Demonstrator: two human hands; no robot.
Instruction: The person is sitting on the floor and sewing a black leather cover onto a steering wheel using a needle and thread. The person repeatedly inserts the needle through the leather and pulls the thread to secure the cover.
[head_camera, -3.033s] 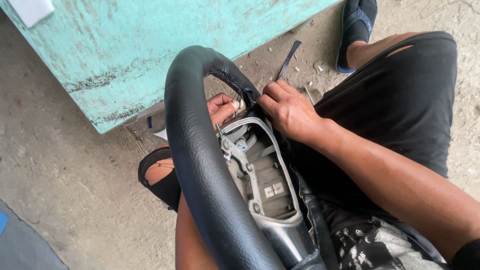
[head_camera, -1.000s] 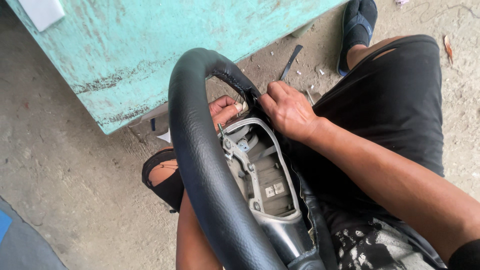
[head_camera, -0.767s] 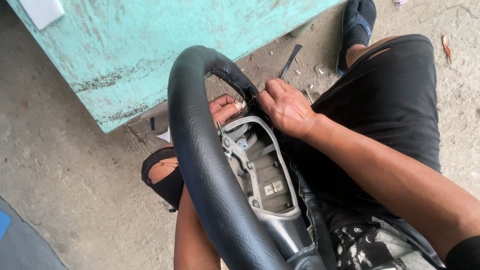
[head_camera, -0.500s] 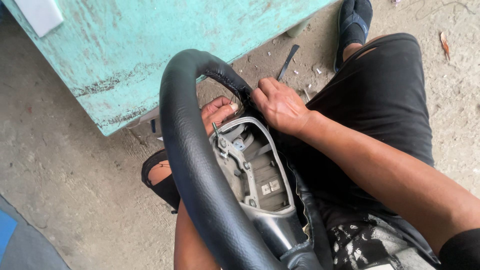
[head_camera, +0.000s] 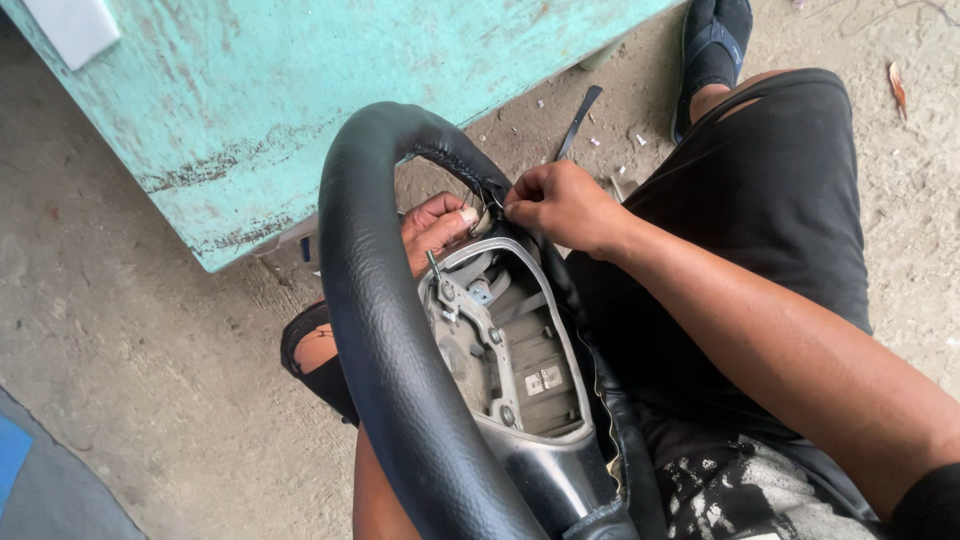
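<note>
The right hand (head_camera: 562, 205) pinches the stitched cover edge on the steering wheel (head_camera: 385, 330); the left hand (head_camera: 435, 228), behind the rim, presses there with its grip hidden.

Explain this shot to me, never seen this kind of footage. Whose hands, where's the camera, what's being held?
There is one view, from a camera worn on a person's head, looking down at their own lap as they sit on a concrete floor. A black leather-wrapped steering wheel stands across their legs, its metal hub exposed. The right hand pinches the cover's seam at the inner rim. The left hand reaches through the wheel, fingers at the same spot. Behind stands a worn turquoise cabinet; a thin dark strip lies on the floor.
</note>
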